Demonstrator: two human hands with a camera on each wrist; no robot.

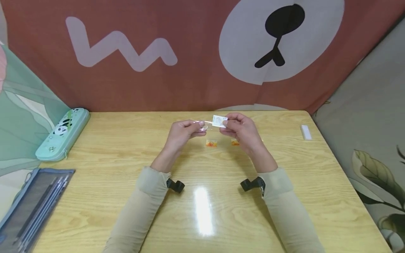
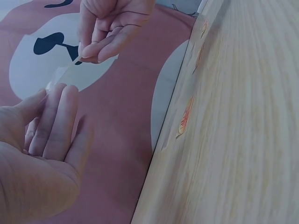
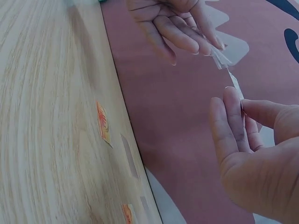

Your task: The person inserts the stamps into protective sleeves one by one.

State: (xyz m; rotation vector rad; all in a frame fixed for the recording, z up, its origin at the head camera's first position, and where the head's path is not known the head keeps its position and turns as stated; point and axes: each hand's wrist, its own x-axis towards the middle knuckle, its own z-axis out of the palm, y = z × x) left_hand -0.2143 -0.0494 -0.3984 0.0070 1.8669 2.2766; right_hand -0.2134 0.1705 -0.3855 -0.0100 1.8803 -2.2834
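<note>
Above the back part of the table, both hands are raised close together. The left hand (image 1: 182,133) pinches a crinkled clear plastic wrapper (image 1: 204,128) between thumb and fingertips. Between thumb and forefinger, the right hand (image 1: 242,130) grips a small white printed card (image 1: 218,121), whose left edge overlaps the wrapper. Seen edge-on in the right wrist view, the card (image 3: 236,85) runs from the right fingertips toward the wrapper (image 3: 221,59). Below the hands lie small orange-and-yellow printed pieces (image 1: 211,143), one of them partly behind the right hand.
A mint panda pencil case (image 1: 64,135) lies at the table's back left. Nearer on the left is a mesh zip pouch (image 1: 39,207) holding several pens or pencils. A small white block (image 1: 306,132) sits at the right. A printed red-brown cloth (image 1: 196,88) hangs behind the table.
</note>
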